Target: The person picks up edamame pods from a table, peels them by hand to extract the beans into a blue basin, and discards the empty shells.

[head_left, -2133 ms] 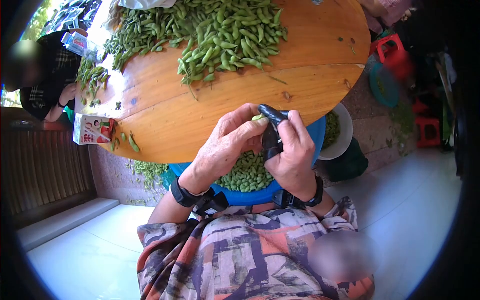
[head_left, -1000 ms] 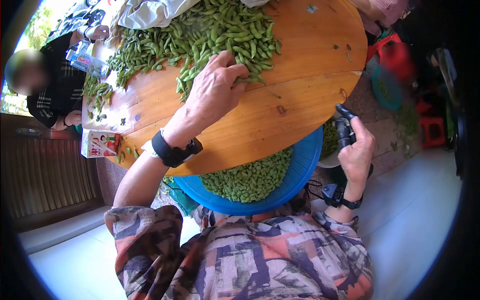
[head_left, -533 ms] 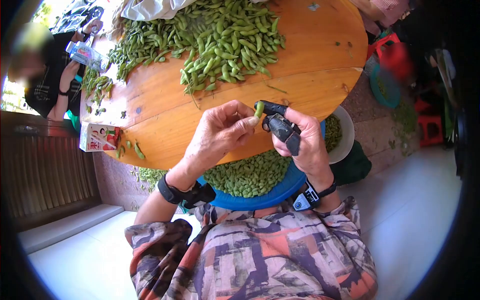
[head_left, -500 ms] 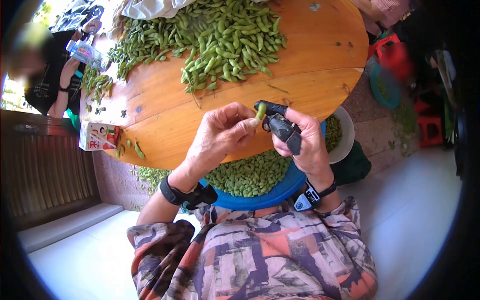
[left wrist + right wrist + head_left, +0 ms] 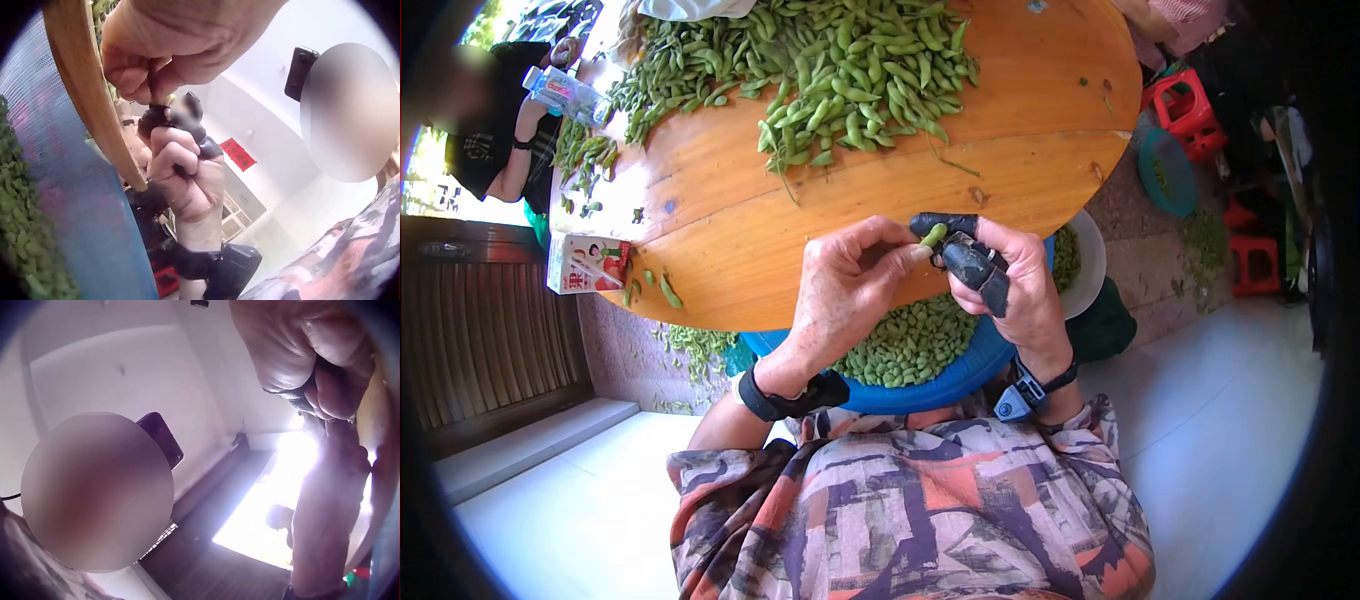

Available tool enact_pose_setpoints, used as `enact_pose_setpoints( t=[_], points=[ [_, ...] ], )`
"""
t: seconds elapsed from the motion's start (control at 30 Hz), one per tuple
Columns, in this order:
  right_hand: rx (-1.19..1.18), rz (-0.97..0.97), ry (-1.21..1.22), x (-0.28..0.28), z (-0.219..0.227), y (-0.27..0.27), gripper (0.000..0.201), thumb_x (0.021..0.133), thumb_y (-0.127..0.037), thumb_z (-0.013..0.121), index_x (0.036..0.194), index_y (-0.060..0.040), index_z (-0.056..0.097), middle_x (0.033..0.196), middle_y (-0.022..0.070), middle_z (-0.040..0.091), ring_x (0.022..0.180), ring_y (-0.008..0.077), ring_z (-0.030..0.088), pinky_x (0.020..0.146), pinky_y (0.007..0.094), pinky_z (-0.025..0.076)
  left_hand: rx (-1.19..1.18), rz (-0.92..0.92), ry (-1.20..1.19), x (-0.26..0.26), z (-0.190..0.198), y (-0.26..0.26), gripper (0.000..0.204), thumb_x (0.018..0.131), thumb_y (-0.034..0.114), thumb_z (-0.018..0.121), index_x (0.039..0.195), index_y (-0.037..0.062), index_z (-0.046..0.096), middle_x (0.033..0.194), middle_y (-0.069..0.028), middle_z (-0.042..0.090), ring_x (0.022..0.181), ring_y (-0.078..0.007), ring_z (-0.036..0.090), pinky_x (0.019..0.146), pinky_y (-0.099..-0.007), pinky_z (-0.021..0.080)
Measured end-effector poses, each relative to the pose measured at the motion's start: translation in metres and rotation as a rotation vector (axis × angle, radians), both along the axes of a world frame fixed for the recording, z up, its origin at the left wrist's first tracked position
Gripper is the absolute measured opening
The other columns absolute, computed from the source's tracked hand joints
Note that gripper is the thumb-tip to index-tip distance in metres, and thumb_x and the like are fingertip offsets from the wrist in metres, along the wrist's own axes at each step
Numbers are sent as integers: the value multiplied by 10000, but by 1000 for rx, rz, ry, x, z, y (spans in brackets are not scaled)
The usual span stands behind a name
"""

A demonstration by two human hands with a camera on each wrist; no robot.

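Thumb and forefinger of my left hand pinch a green edamame pod above the table's near edge. My right hand has black wrappings on its thumb and forefinger, and these hold the pod's other end. In the left wrist view, the right hand's other fingers are curled into the palm. Below both hands, a blue basin holds many shelled green beans. A large heap of edamame pods lies further back on the wooden table.
A juice carton and a few loose pods are at the table's left. Another person sits there by a plastic bottle. A white bowl stands right of the basin; red stools are beyond.
My left hand reached to the heap and came back with a pod; my right hand came in from the right to meet it. Since half a second ago, the pod has tilted toward the right hand.
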State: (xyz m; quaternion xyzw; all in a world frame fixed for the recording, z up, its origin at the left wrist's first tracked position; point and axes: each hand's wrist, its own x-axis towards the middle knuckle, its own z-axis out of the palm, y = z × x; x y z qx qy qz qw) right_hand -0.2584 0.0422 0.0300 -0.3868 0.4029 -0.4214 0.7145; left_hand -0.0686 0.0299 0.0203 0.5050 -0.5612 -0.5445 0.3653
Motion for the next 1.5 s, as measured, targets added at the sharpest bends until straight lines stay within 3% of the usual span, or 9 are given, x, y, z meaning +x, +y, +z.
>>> enact_pose_setpoints(
  t=[0.1, 0.2, 0.33, 0.5, 0.7, 0.83, 1.1, 1.33, 1.5],
  points=[
    [-85, -27, 75, -4, -1, 1, 291, 930, -29, 489, 1184, 57, 603, 668, -43, 492, 536, 21, 414, 467, 179, 321, 346, -38, 426, 1, 2, -2, 76, 923, 79, 669, 901, 7, 658, 754, -21, 657, 611, -48, 531, 512, -196, 394],
    [71, 24, -391, -15, -8, -2, 269, 937, -68, 504, 1146, 70, 601, 680, -16, 514, 513, 24, 405, 437, 174, 292, 677, -142, 894, -1, -1, -3, 119, 941, 106, 648, 846, 38, 626, 773, -38, 649, 564, -72, 536, 450, -194, 349],
    [49, 26, -302, -21, -5, -2, 264, 946, -70, 487, 1149, 53, 603, 697, -11, 531, 507, 17, 411, 436, 168, 296, 627, -226, 885, -7, 2, -6, 133, 945, 128, 652, 890, 10, 626, 806, -57, 656, 608, -100, 594, 480, -205, 420],
    [-406, -20, 533, -8, 10, 5, 208, 883, -12, 545, 1063, 12, 645, 777, 52, 583, 682, 126, 561, 617, 253, 440, 166, -98, 249, -19, 8, -7, 288, 922, 209, 696, 1022, -38, 588, 760, -83, 667, 716, -171, 683, 631, -274, 544],
    [-440, -25, 587, -13, 9, 1, 202, 836, 15, 575, 1021, 35, 653, 807, 104, 579, 747, 170, 570, 692, 277, 451, -162, -263, -262, -9, 30, -12, 230, 941, 147, 655, 1086, -29, 621, 766, -83, 674, 720, -86, 640, 646, -251, 506],
    [-531, -88, 542, -7, 4, -1, 219, 860, -7, 587, 1059, 21, 673, 823, 76, 612, 683, 132, 573, 629, 257, 450, -250, -240, -254, -6, 13, -12, 216, 965, 119, 609, 1108, -41, 634, 786, -82, 681, 723, -120, 655, 643, -257, 517],
    [-215, -258, 149, -8, -3, 9, 265, 914, -80, 598, 1150, 19, 667, 817, -9, 644, 612, 35, 542, 562, 204, 446, 170, -63, 621, -15, -1, -10, 174, 964, 68, 591, 1074, -58, 642, 884, -101, 674, 760, -154, 668, 642, -265, 549],
    [-532, -300, 623, 1, -10, 4, 292, 896, -66, 624, 1177, 6, 648, 836, 67, 651, 747, 86, 597, 690, 249, 500, 240, -25, 693, -26, 1, -3, 168, 959, 92, 620, 1081, -17, 583, 861, -63, 654, 737, -124, 625, 721, -256, 538],
    [-319, -258, 403, -4, -5, 5, 343, 922, -92, 598, 1253, -1, 610, 814, 12, 619, 634, 50, 552, 577, 216, 468, 430, -85, 523, -12, 6, -9, 126, 963, 115, 623, 1010, 3, 590, 816, -48, 658, 728, -112, 628, 705, -261, 537]
  ],
)
